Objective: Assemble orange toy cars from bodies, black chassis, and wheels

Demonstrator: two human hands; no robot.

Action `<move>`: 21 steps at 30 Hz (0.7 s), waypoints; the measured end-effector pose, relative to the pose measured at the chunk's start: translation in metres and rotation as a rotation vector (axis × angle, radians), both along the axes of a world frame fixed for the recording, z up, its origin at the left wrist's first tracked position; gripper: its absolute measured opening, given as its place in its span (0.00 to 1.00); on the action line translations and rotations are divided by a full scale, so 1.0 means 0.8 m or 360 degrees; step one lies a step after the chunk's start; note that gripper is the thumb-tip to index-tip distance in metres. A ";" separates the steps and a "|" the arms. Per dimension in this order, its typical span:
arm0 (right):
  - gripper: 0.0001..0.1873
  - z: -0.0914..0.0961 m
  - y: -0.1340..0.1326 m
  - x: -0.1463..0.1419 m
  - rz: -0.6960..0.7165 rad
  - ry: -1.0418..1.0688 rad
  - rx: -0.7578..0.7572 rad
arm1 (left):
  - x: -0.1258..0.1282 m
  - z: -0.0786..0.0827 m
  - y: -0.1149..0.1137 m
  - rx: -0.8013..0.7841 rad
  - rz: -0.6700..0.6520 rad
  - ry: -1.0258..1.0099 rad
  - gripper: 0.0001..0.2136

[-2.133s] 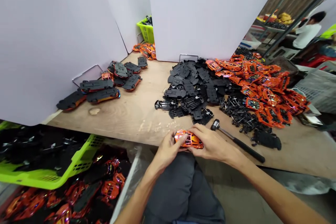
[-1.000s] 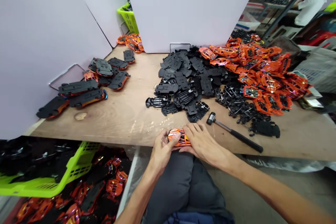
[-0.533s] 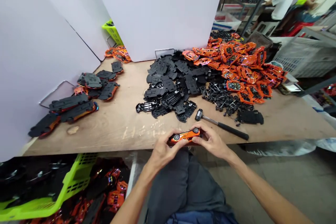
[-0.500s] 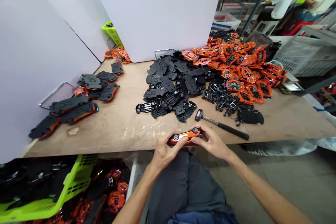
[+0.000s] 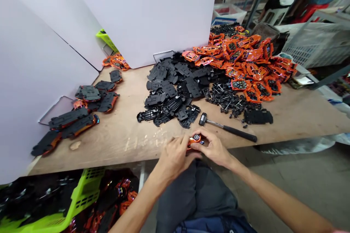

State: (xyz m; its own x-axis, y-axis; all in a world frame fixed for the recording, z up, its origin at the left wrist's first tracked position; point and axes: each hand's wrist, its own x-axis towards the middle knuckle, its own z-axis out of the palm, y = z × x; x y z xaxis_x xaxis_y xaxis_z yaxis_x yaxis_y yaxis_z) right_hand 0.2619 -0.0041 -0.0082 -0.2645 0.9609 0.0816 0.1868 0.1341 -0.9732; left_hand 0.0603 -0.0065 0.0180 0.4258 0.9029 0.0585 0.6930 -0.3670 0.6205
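Note:
Both my hands grip one small orange toy car [image 5: 194, 140] at the near edge of the wooden table [image 5: 123, 134]. My left hand [image 5: 172, 156] covers most of the car from the left, fingers closed over it. My right hand [image 5: 214, 149] pinches its right end, where a wheel shows. Just beyond my hands lies a small black hammer [image 5: 226, 128]. Behind it are a heap of black chassis plates [image 5: 175, 91], a pile of black wheel axles [image 5: 226, 98] and a heap of orange car bodies [image 5: 246, 65].
Several assembled cars lie underside up [image 5: 76, 116] at the table's left, by white divider panels [image 5: 136, 11]. A green basket [image 5: 60, 204] of black parts sits low left, above orange bodies. People sit at the far right background.
The car has turned in my hands and my left hand now covers most of it. The view has shifted, so the table appears further left.

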 end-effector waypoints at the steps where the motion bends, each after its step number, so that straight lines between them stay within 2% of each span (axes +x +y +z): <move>1: 0.13 -0.003 -0.001 -0.001 -0.0032 0.0029 -0.0005 | 0.006 -0.002 0.001 0.0067 0.0019 0.0089 0.10; 3: 0.15 -0.011 -0.005 -0.004 -0.0141 0.0048 0.0006 | 0.015 -0.010 0.000 0.0157 0.0076 0.0180 0.07; 7: 0.10 -0.020 -0.018 -0.018 -0.0504 -0.0030 0.0162 | 0.016 -0.026 -0.010 0.0254 0.0194 0.0150 0.07; 8: 0.10 -0.019 -0.020 -0.020 -0.0554 -0.0018 0.0199 | 0.013 -0.026 -0.012 0.0255 0.0217 0.0111 0.07; 10: 0.10 -0.012 -0.023 -0.021 -0.0505 0.0039 0.0237 | 0.009 -0.021 -0.014 0.0211 0.0285 -0.0034 0.07; 13: 0.21 0.001 -0.023 -0.015 -0.0404 0.0143 0.0265 | 0.011 -0.005 -0.017 0.0005 0.0542 -0.0512 0.11; 16: 0.35 0.000 -0.025 -0.015 -0.0430 0.0236 0.0253 | 0.027 0.005 -0.018 -0.0386 0.0787 -0.1333 0.19; 17: 0.34 -0.003 -0.025 -0.019 -0.0428 0.0247 0.0239 | 0.032 0.005 -0.018 -0.0528 0.0813 -0.1607 0.22; 19: 0.25 -0.010 -0.024 -0.027 -0.0445 0.0194 0.0254 | 0.038 0.003 -0.017 -0.0779 0.0787 -0.1982 0.24; 21: 0.16 -0.012 -0.022 -0.030 -0.0462 0.0077 0.0397 | 0.034 0.001 -0.016 -0.0888 0.0715 -0.2072 0.23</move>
